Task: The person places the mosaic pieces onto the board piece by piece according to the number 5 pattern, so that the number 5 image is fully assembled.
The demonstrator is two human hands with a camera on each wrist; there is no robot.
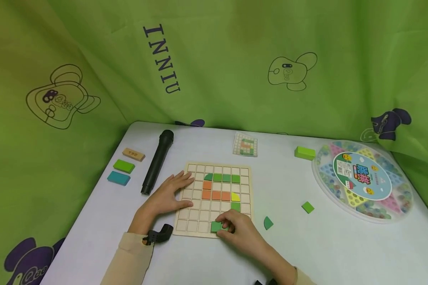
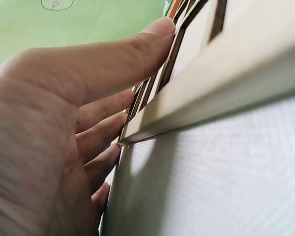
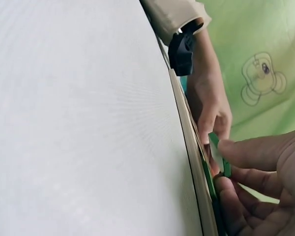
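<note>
A wooden grid board [image 1: 192,237] lies on the white table. Set into its cells are green tiles [image 1: 226,178], orange tiles [image 1: 216,195], a yellow rounded tile [image 1: 235,196] and a green tile [image 1: 235,206] below that. My left hand [image 1: 165,196] rests on the board's left edge, fingers extended; the left wrist view shows its thumb [image 2: 155,42] on the grid. At the board's front row my right hand [image 1: 240,231] pinches a green square tile [image 1: 216,227] between thumb and fingers. Seen from the right wrist, that tile [image 3: 226,169] is tilted up from the board.
Right of the board lie a green quarter-round tile [image 1: 268,223] and a green square tile [image 1: 308,207]. A pattern card [image 1: 245,145] is behind it. A microphone [image 1: 157,162] and small blocks [image 1: 123,166] lie left; a green block [image 1: 304,152] and round game box [image 1: 362,180] right.
</note>
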